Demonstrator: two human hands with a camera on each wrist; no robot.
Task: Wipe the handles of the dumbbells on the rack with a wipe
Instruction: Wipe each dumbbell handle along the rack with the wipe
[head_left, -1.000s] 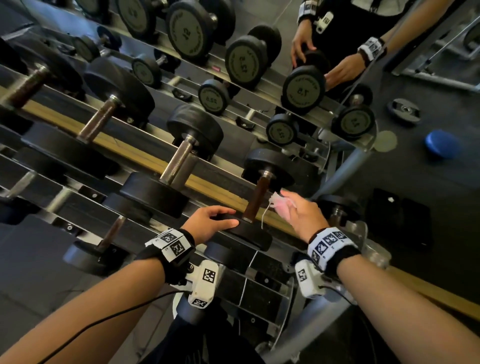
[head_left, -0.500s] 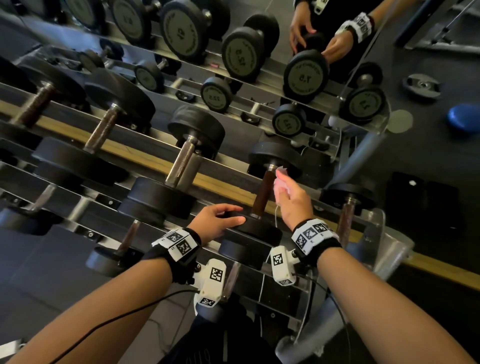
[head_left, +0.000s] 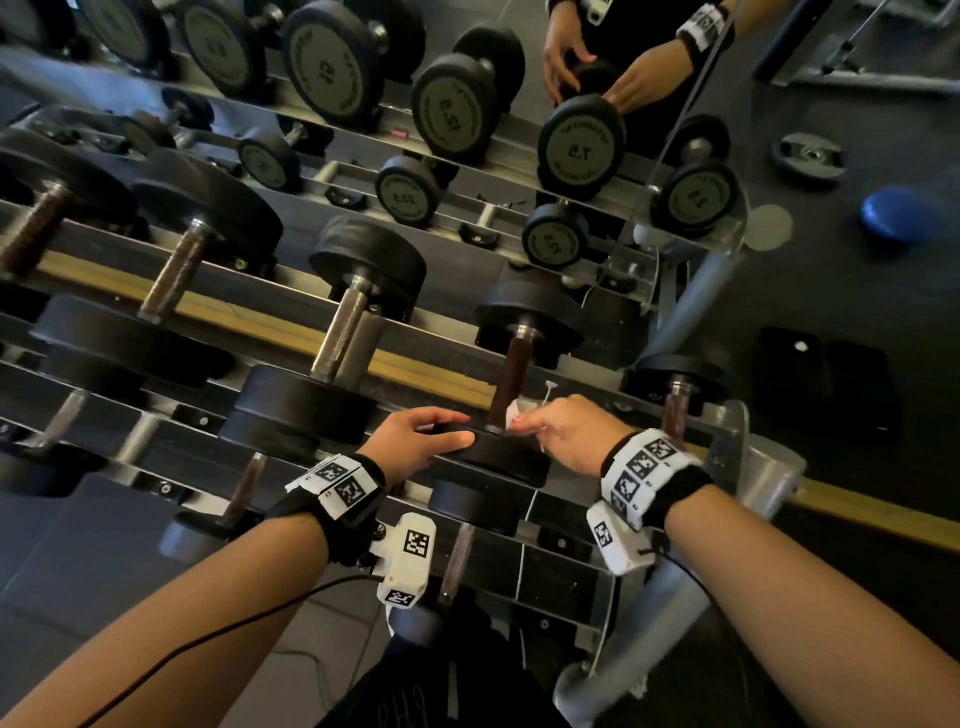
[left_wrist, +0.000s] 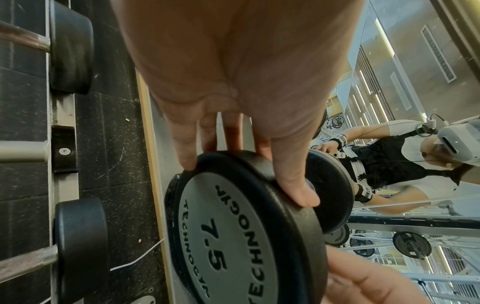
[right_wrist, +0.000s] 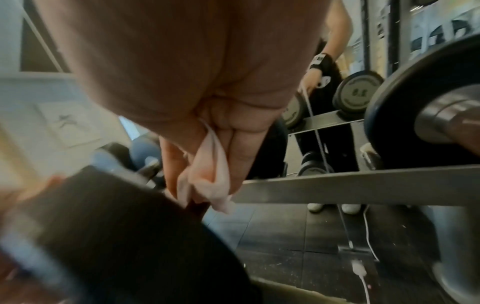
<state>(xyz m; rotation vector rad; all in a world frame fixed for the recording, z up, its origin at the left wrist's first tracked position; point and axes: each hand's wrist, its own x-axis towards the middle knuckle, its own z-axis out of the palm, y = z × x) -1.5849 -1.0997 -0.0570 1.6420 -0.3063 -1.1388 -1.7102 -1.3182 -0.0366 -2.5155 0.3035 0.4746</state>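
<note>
The 7.5 dumbbell lies on the rack's upper rail, its dark brown handle (head_left: 511, 376) running away from me. My left hand (head_left: 460, 427) grips its near black head (head_left: 498, 457); in the left wrist view the thumb (left_wrist: 293, 185) and fingers curl over the rim of that head (left_wrist: 228, 236). My right hand (head_left: 522, 420) pinches a pale pink wipe (head_left: 523, 408) against the handle's lower end, just above the near head. The right wrist view shows the crumpled wipe (right_wrist: 207, 181) hanging from the fingertips, with the blurred head below.
More dumbbells fill the rails to the left (head_left: 343, 332) and one sits at the right end (head_left: 675, 395). A mirror behind repeats the rack and my hands. The grey rack upright (head_left: 691, 301), a blue disc (head_left: 898, 215) and a weight plate (head_left: 808, 156) lie to the right.
My right hand has slid the wipe from the handle's upper part down to its lower end. The left hand has stayed on the near head.
</note>
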